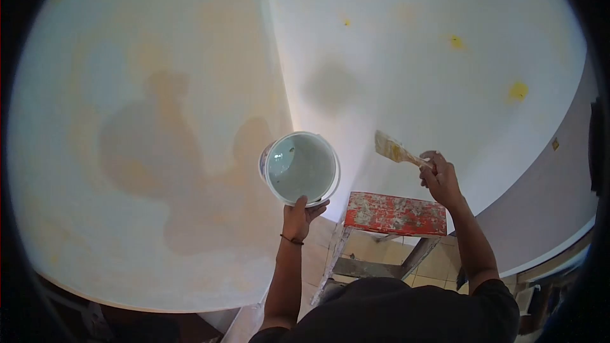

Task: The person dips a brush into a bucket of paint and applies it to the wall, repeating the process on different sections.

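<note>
My left hand grips the near rim of a white bucket, thumb over the edge and fingers underneath. Pale liquid or a pale bottom shows inside it. The bucket is held up close to the corner where two walls meet. To the right, my right hand is closed round the handle of a paintbrush. Its wide bristles are caked with whitish paint and point up and left, in front of the right wall.
A red, paint-spattered stepladder stands below between my arms on a tiled floor. The left wall is pale with orange-tinted patches and carries shadows. Several yellow spots mark the right wall. Dark items crowd the lower right edge.
</note>
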